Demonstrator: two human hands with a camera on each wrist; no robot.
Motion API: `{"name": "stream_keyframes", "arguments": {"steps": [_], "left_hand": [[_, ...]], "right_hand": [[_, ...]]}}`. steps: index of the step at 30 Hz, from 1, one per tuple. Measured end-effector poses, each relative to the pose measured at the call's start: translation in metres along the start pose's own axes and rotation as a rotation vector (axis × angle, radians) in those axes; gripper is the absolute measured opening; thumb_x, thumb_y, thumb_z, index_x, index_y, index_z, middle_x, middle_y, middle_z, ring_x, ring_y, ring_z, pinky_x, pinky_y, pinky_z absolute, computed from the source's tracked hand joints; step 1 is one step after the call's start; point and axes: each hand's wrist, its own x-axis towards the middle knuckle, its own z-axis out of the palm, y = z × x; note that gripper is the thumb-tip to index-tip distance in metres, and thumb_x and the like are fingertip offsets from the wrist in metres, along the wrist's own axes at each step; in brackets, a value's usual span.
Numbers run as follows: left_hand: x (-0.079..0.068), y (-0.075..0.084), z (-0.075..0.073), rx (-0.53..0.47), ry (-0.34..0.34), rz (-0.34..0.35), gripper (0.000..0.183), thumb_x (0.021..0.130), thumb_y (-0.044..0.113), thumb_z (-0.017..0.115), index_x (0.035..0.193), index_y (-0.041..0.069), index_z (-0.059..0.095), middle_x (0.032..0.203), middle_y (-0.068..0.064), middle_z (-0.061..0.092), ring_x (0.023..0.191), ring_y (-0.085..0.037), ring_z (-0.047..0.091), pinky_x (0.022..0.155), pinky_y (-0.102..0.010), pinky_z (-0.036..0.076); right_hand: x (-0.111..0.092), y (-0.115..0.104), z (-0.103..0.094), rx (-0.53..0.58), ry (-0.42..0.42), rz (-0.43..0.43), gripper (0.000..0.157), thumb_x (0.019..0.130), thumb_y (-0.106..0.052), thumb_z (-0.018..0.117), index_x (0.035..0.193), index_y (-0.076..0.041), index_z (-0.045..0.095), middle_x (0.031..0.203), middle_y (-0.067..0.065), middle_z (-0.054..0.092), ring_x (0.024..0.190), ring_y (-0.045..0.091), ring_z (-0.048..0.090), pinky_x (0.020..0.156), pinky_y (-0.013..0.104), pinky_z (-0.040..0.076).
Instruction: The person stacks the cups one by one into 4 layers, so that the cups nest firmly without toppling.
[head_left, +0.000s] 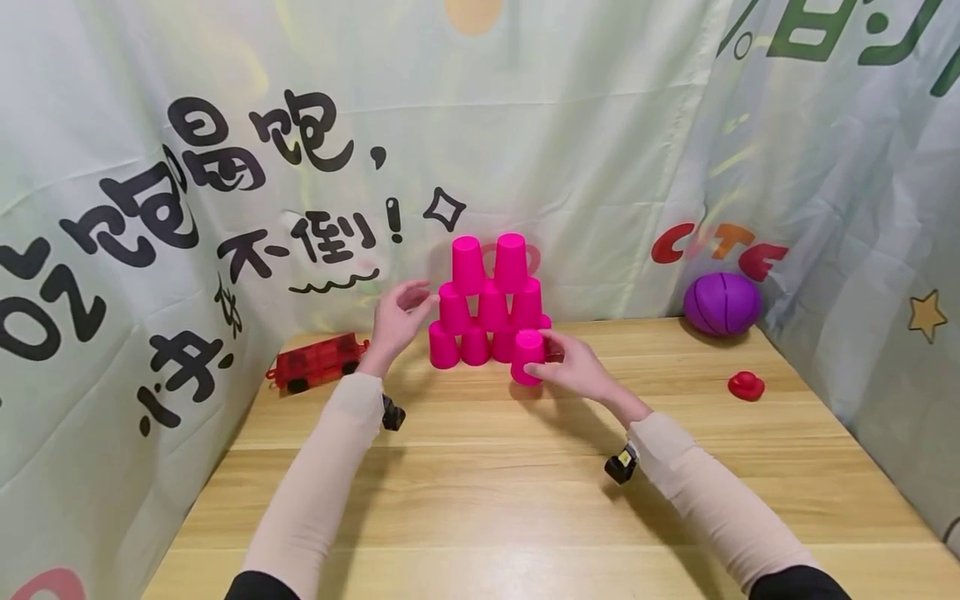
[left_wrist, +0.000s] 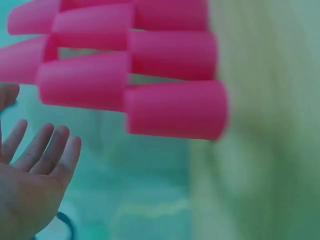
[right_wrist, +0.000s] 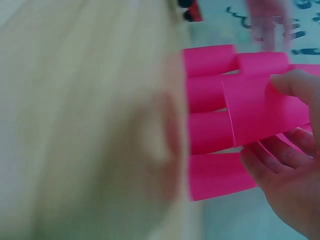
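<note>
Pink cups stand upside down in a stepped stack: several in the bottom row [head_left: 444,346], three in the middle row [head_left: 454,310], and two on top [head_left: 468,267]. My right hand [head_left: 577,367] pinches another pink cup [head_left: 528,357] between thumb and fingers, in front of the stack's right end. This cup covers part of the bottom row; in the right wrist view it looks raised off the table. Beside the stack's upper left, my left hand [head_left: 401,321] holds nothing. Its fingers [left_wrist: 47,145] are spread and loosely bent, apart from the cups in the left wrist view.
A transparent red toy cart [head_left: 318,364] with black wheels sits at the back left of the wooden table [head_left: 495,483]. Toward the back right are a purple ball [head_left: 722,305] and a small red hat-shaped object [head_left: 746,385]. Printed cloth [head_left: 585,167] hangs behind and along the sides.
</note>
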Motion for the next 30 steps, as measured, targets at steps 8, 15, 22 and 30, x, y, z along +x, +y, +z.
{"name": "stream_keyframes", "arguments": {"steps": [8, 15, 22, 30], "left_hand": [[-0.022, -0.038, 0.005, 0.001, 0.0, -0.095, 0.047, 0.099, 0.014, 0.074, 0.139, -0.006, 0.061, 0.134, -0.03, 0.068, 0.126, -0.042, 0.067, 0.112, -0.05, 0.053], [-0.031, -0.053, 0.012, 0.004, -0.007, -0.128, 0.048, 0.099, 0.019, 0.076, 0.14, -0.003, 0.063, 0.135, -0.024, 0.069, 0.127, -0.041, 0.067, 0.111, -0.051, 0.054], [-0.034, -0.061, 0.014, 0.033, -0.001, -0.152, 0.045, 0.098, 0.021, 0.077, 0.137, 0.001, 0.067, 0.134, -0.021, 0.071, 0.126, -0.038, 0.068, 0.111, -0.048, 0.054], [-0.037, -0.059, 0.016, 0.04, 0.007, -0.16, 0.043, 0.098, 0.019, 0.076, 0.136, 0.003, 0.068, 0.135, -0.021, 0.071, 0.127, -0.037, 0.068, 0.111, -0.047, 0.055]], "right_hand": [[0.007, -0.043, -0.027, 0.06, -0.001, -0.045, 0.064, 0.092, -0.02, 0.083, 0.148, -0.005, 0.055, 0.131, 0.017, 0.07, 0.116, 0.035, 0.07, 0.098, 0.046, 0.061], [0.016, -0.071, -0.045, 0.101, 0.021, -0.091, 0.063, 0.092, -0.017, 0.081, 0.149, -0.007, 0.055, 0.136, 0.015, 0.067, 0.118, 0.035, 0.069, 0.101, 0.044, 0.06], [0.035, -0.105, -0.065, 0.126, 0.084, -0.134, 0.061, 0.094, -0.019, 0.079, 0.149, -0.011, 0.056, 0.134, 0.013, 0.067, 0.117, 0.031, 0.07, 0.099, 0.035, 0.061], [0.068, -0.134, -0.075, 0.104, 0.129, -0.132, 0.059, 0.095, -0.029, 0.078, 0.149, -0.017, 0.057, 0.134, 0.008, 0.067, 0.118, 0.027, 0.069, 0.103, 0.044, 0.058]]}}
